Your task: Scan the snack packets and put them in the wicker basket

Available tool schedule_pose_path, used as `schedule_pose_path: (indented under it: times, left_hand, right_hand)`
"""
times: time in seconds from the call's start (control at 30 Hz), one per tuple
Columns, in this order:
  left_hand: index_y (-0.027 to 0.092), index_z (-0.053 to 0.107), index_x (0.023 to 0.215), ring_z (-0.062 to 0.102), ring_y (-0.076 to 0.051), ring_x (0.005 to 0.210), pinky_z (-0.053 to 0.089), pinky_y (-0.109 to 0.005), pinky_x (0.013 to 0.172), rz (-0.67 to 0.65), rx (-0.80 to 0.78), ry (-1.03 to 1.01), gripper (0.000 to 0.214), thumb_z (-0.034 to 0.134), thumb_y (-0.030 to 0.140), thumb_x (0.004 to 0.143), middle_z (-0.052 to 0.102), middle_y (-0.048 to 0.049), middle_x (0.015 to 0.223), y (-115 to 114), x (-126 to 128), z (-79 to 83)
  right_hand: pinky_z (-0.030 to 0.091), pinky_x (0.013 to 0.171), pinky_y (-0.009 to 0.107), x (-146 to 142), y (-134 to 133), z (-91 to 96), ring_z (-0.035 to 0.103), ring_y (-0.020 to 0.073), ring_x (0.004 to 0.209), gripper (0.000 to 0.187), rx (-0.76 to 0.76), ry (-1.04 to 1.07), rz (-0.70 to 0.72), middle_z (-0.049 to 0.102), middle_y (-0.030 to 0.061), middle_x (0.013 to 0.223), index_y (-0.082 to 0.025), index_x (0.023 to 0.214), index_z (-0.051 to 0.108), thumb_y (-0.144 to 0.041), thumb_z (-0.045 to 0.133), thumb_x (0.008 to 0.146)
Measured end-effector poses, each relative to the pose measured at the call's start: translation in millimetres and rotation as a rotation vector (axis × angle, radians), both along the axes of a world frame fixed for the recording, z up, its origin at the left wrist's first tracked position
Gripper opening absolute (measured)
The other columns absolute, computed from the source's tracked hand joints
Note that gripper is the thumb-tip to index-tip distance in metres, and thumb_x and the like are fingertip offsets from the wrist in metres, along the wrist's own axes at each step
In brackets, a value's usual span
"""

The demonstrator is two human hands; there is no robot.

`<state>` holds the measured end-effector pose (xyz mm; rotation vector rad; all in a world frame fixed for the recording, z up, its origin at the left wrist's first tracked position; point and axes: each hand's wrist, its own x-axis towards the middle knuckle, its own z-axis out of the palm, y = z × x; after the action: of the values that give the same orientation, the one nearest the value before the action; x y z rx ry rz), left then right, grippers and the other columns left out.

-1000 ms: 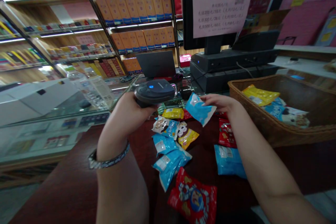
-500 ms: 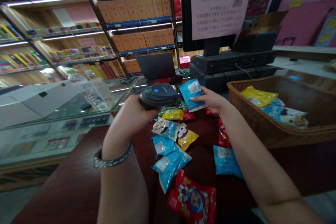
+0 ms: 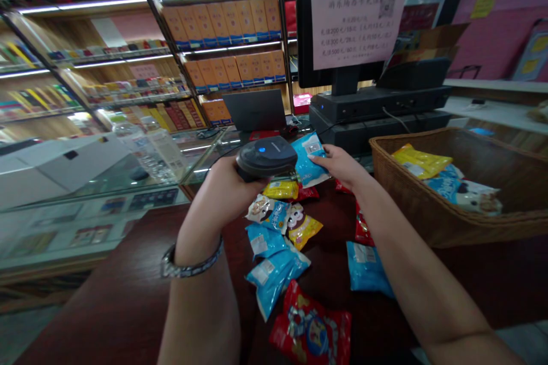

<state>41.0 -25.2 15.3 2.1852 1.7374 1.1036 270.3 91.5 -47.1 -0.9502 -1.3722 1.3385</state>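
Note:
My left hand (image 3: 229, 188) is wrapped round a black barcode scanner (image 3: 266, 157) with a blue light on top. Its head points right, close to a blue snack packet (image 3: 309, 161) whose barcode label faces me. My right hand (image 3: 342, 165) pinches that packet by its right side, above the table. Below the hands lie more packets: a yellow one (image 3: 280, 189), a white-and-blue one (image 3: 268, 212), a yellow one with a cartoon face (image 3: 303, 227), blue ones (image 3: 278, 274) and a large red one (image 3: 314, 328). Under my right forearm are another blue packet (image 3: 368, 268) and a red one (image 3: 363, 228).
A wicker basket (image 3: 449, 228) with several packets stands on the right. Behind are a monitor with a paper sign (image 3: 357, 25), a laptop (image 3: 254, 111) and stocked shelves. Plastic bottles (image 3: 149, 151) and a white box (image 3: 64, 168) stand on the glass counter at left.
The scanner in my left hand has moved slightly right, nearer the blue packet. My right hand has shifted the packet a little left and tilted it. The view has shifted slightly.

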Motion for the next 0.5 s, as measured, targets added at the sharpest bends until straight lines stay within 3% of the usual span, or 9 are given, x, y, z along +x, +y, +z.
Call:
schedule_pose_path:
  times: [0.27,0.5]
  left_hand:
    - [0.014,0.078,0.104,0.071,-0.030,0.095,0.057,-0.038,0.084,-0.002,-0.033,-0.005,0.039,0.074,0.035,0.071,0.080,-0.0067,0.096,7,10,-2.4]
    - [0.014,0.077,0.108,0.071,-0.025,0.077,0.059,-0.034,0.074,-0.060,-0.041,-0.091,0.042,0.074,0.036,0.073,0.079,-0.0069,0.083,15,10,-5.8]
  right_hand:
    - [0.058,0.072,0.029,4,-7,6.2,0.070,0.0166,0.079,0.029,0.046,-0.085,0.050,0.075,0.0051,0.098,-0.019,0.107,0.063,-0.019,0.072,0.080]
    - [0.056,0.081,0.030,5,8,-5.6,0.069,0.0204,0.093,0.034,0.163,-0.140,0.081,0.075,0.0056,0.103,-0.019,0.108,0.064,-0.024,0.070,0.076]
